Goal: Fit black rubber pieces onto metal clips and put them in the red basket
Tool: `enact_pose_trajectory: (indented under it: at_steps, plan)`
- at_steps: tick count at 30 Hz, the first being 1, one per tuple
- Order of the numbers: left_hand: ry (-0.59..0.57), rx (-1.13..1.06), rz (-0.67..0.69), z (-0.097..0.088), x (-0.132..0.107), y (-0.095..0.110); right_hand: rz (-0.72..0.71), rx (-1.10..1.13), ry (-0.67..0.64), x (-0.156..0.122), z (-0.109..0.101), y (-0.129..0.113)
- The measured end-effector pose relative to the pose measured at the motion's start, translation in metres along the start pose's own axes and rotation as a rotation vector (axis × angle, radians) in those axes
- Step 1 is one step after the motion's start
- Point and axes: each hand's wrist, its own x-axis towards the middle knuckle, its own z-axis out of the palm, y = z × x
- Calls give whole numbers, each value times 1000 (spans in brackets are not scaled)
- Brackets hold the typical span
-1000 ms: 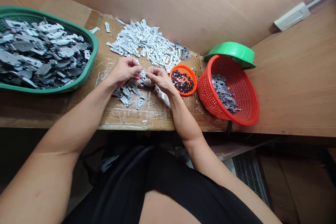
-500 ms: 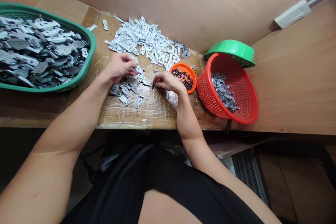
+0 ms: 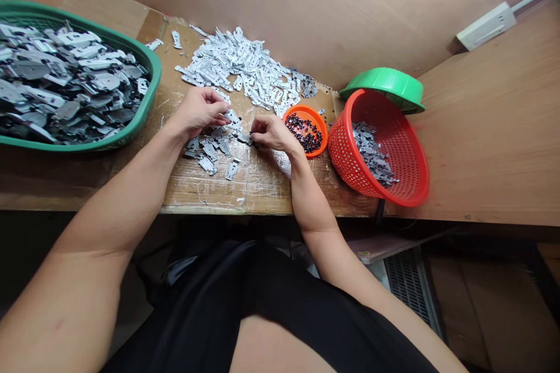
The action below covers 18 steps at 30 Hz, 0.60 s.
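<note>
My left hand (image 3: 202, 109) is closed in a pinch on a flat silver metal plate (image 3: 233, 119) with small holes, at the middle of the bench. Just right of it, my right hand (image 3: 270, 132) has its fingers pinched at the end of the plates; a small dark piece shows at the fingertips, too small to name. Under and in front of my left hand lies a loose group of grey metal plates (image 3: 207, 162). Beside my right wrist sits an orange dish (image 3: 324, 139) of small black and shiny parts.
A heap of pale metal plates (image 3: 245, 67) lies against the back wall. At the left stands a green basket (image 3: 154, 78) full of metal assemblies. A tilted red basket (image 3: 413, 154) holding grey pieces and a bright green basket (image 3: 385, 83) are at the right. A white power socket (image 3: 486, 26) hangs on the wall.
My right hand has shifted slightly left, closer to the plate by my left hand. My left hand stays almost where it was.
</note>
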Motion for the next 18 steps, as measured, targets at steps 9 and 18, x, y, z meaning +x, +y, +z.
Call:
enact_pose_trajectory:
  at_steps: [9, 18]
  plan:
    - [12, 32, -5, -7, -4, 9, -11, -235, 99, 1, -1, 11]
    - [30, 19, 8, -8, -7, 13, 6, -253, -109, -12, -7, -17]
